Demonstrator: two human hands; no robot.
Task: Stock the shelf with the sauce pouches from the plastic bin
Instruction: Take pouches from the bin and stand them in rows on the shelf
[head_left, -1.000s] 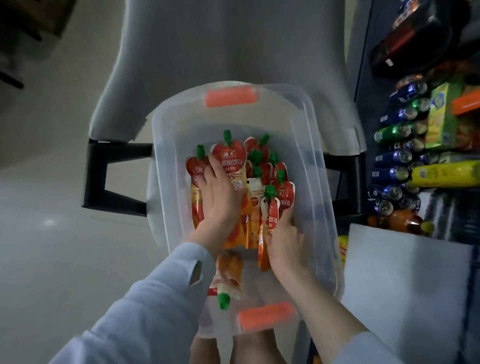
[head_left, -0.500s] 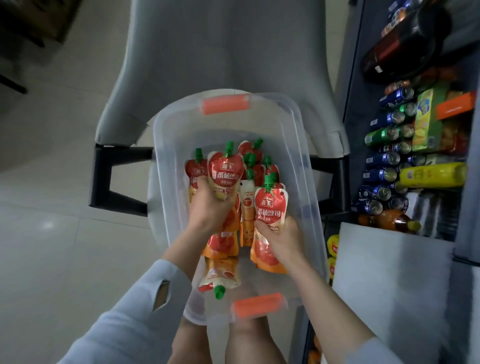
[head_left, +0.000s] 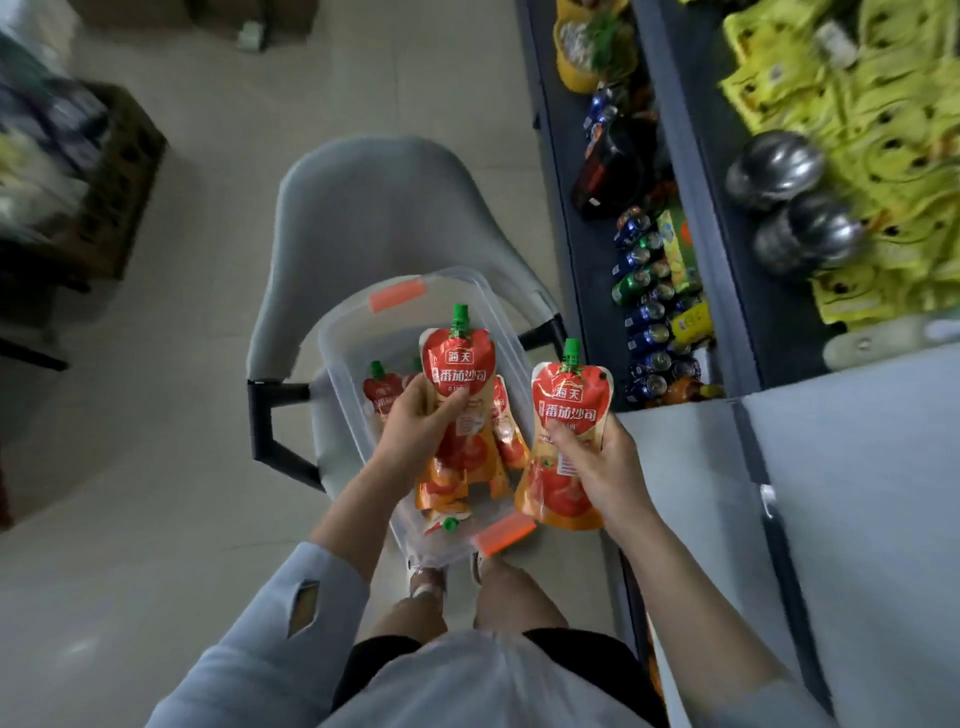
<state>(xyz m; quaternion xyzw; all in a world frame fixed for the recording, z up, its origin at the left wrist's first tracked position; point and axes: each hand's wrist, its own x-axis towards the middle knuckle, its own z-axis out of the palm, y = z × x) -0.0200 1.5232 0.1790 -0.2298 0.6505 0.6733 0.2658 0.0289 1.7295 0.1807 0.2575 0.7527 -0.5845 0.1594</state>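
Lifted since earlier: left pouch (head_left: 457, 366) above plastic bin (head_left: 353, 338), right pouch (head_left: 571, 397) past its right rim, near shelf (head_left: 571, 208) | long axes run away from person, green spouts at far end | left hand (head_left: 418, 428), right hand (head_left: 600, 462) each clasp pouch mid-body | bin on grey chair (head_left: 363, 218)

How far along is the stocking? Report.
Done: no sauce pouch shows on the shelf yet. In hand: the left hand grips a bunch of pouches over the plastic bin; the right hand holds one pouch beside it. Left: shelving these, plus loose pouches in the bin.
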